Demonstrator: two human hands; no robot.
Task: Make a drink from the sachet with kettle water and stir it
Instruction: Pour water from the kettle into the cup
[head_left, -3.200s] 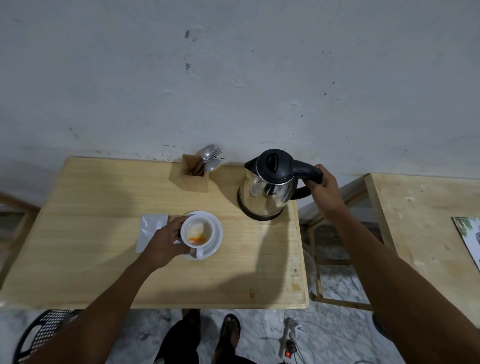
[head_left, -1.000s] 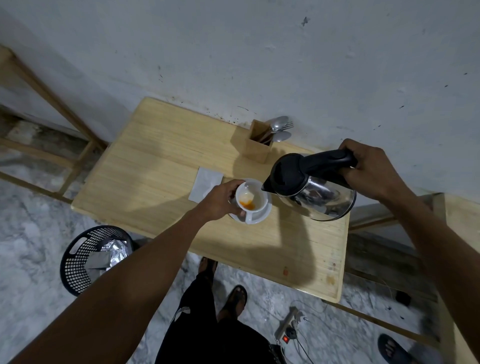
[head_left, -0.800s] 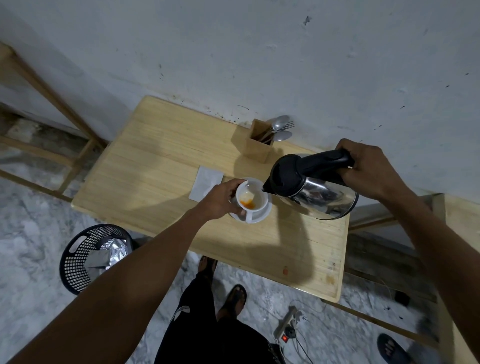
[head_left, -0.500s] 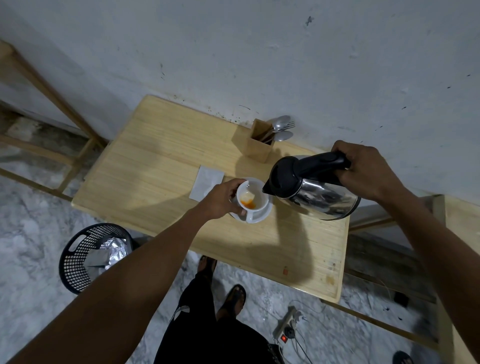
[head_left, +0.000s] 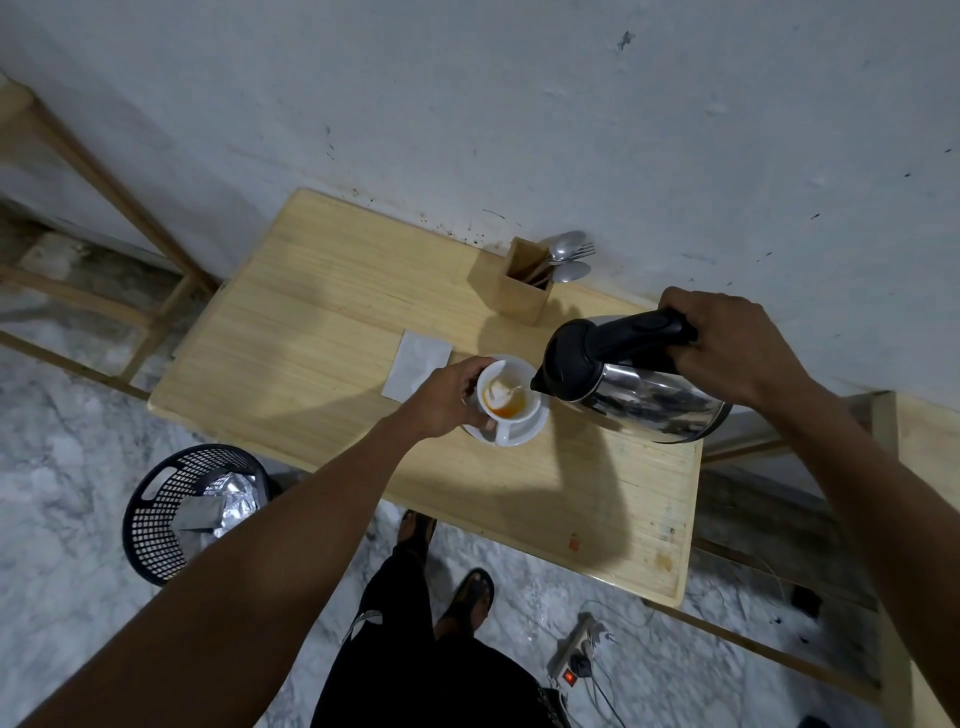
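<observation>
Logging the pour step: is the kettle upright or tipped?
Tipped: the right hand holds the kettle off the table, spout angled down over the cup.

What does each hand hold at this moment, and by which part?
The right hand holds the kettle by its black handle. The left hand grips the side of the white cup on its saucer.
</observation>
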